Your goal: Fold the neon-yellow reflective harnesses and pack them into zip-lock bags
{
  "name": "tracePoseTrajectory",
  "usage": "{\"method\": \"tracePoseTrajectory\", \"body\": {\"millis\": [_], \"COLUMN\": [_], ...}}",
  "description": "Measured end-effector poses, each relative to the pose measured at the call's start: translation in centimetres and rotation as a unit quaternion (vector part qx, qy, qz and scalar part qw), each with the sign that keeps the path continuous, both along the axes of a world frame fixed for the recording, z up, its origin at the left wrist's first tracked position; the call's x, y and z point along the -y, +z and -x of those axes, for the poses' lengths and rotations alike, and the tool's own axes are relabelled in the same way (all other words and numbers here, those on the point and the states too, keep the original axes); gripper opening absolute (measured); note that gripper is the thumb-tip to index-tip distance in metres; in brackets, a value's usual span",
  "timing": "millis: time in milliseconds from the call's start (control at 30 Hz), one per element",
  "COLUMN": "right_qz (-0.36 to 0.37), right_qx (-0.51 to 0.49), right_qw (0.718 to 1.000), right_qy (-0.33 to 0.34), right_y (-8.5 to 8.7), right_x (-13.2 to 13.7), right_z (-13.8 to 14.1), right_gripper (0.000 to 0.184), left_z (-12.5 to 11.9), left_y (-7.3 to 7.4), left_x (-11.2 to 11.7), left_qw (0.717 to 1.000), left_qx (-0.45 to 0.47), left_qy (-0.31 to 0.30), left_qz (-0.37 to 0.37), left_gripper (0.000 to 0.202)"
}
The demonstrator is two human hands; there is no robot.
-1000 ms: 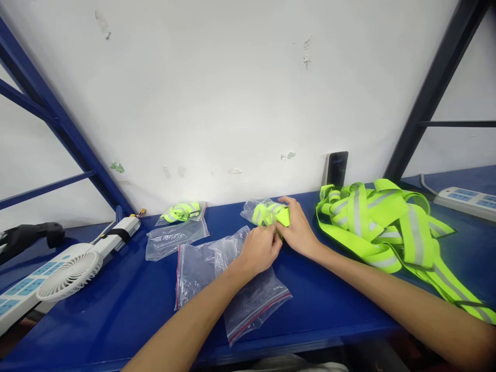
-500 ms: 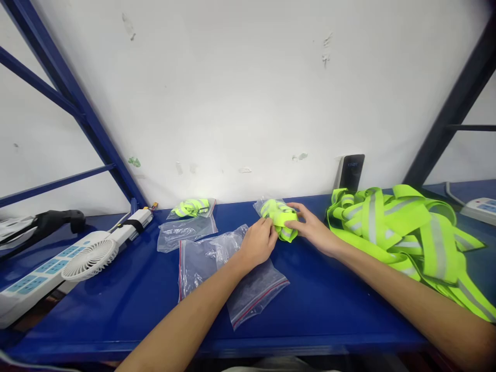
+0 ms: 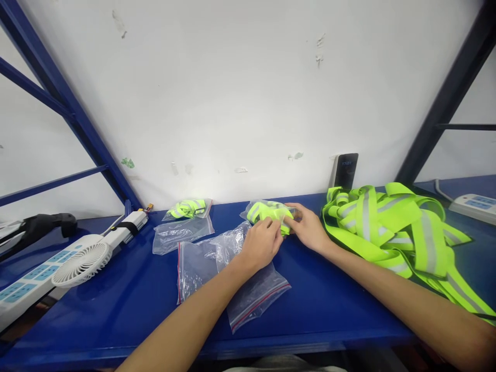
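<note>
A clear zip bag with a folded neon-yellow reflective strap [image 3: 265, 211] inside lies near the back of the blue shelf [image 3: 116, 305]. My left hand [image 3: 260, 244] pinches the bag's near edge with closed fingers. From the right, my right hand [image 3: 308, 227] grips the same bag's end. Under my left wrist lie several empty clear zip bags [image 3: 217, 268] with red seal lines.
A second bagged strap [image 3: 188, 208] and an empty bag [image 3: 176, 233] lie at the back left. A heap of neon reflective straps [image 3: 391, 227] covers the right. A phone [image 3: 344, 169] leans on the wall. A white fan [image 3: 79, 263] and power strips [image 3: 23, 289] sit at the left.
Both hands stayed on the bagged strap, shifting their grip along its edge. The bag turned slightly and now lies flatter. The camera view wobbled a little.
</note>
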State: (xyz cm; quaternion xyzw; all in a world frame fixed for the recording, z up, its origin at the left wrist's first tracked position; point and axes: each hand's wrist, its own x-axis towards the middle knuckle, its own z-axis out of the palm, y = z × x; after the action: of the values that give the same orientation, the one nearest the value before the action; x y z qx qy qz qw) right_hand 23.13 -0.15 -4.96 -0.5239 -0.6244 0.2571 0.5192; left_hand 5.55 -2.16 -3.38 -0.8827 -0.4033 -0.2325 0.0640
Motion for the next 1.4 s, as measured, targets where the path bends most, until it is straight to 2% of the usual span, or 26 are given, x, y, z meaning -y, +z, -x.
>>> {"method": "tracePoseTrajectory", "body": {"millis": [133,200,333,433,500,567,633,767,867,1000,1133,1300,1333,1400], "right_qz": [-0.064,-0.068,0.009,0.04,0.013,-0.016,-0.04,-0.104,-0.14,-0.143,-0.136,-0.111,-0.093,-0.035], "right_qx": [0.102,0.106,0.014,0.038,0.1,0.132,0.133,0.188,0.231,0.248,0.265,0.217,0.18,0.064], "right_qw": [0.987,0.984,0.999,0.998,0.995,0.99,0.988,0.971,0.957,0.958,0.954,0.97,0.979,0.997], "right_qy": [-0.107,-0.122,-0.045,-0.007,0.015,0.043,0.067,0.104,0.102,0.021,-0.019,-0.002,0.005,0.016], "right_y": [1.4,1.6,0.9,0.4,0.4,0.4,0.5,0.4,0.5,1.1,1.6,2.0,2.1,2.4], "right_x": [0.6,0.9,0.9,0.6,0.5,0.5,0.5,0.5,0.6,0.6,0.6,0.8,0.9,0.9], "right_z": [0.2,0.4,0.4,-0.1,-0.5,-0.7,-0.7,-0.6,-0.6,-0.7,-1.0,-0.8,-0.7,-0.7], "right_gripper": [0.017,0.015,0.04,0.038,0.036,0.047,0.059,0.066,0.052,0.016,0.012,0.021,0.023,0.026], "left_z": [-0.5,-0.6,-0.2,0.6,1.3,1.9,2.3,2.1,1.6,0.9,0.6,1.5,1.8,2.4], "left_y": [0.2,0.3,0.2,0.2,0.4,0.5,0.6,0.7,0.6,0.3,0.0,0.8,1.0,1.4], "left_x": [0.7,0.8,0.5,-0.1,-0.7,-1.1,-1.4,-1.3,-0.6,0.3,0.7,0.4,0.3,0.0], "left_qw": [0.999,0.999,0.998,0.996,0.992,0.987,0.984,0.981,0.981,0.982,0.983,0.983,0.981,0.974], "left_qx": [0.003,0.005,0.035,0.085,0.124,0.157,0.177,0.189,0.189,0.158,0.13,0.105,0.094,0.079], "left_qy": [-0.035,-0.046,-0.044,-0.008,0.021,0.035,0.022,-0.029,-0.049,-0.101,-0.127,-0.15,-0.166,-0.205], "left_qz": [-0.002,0.002,0.005,0.003,0.0,-0.005,-0.007,0.001,0.01,0.005,-0.023,0.013,0.027,0.046], "left_gripper": [0.021,0.019,0.012,0.01,0.01,0.009,0.01,0.014,0.015,0.016,0.017,0.018,0.022,0.049]}}
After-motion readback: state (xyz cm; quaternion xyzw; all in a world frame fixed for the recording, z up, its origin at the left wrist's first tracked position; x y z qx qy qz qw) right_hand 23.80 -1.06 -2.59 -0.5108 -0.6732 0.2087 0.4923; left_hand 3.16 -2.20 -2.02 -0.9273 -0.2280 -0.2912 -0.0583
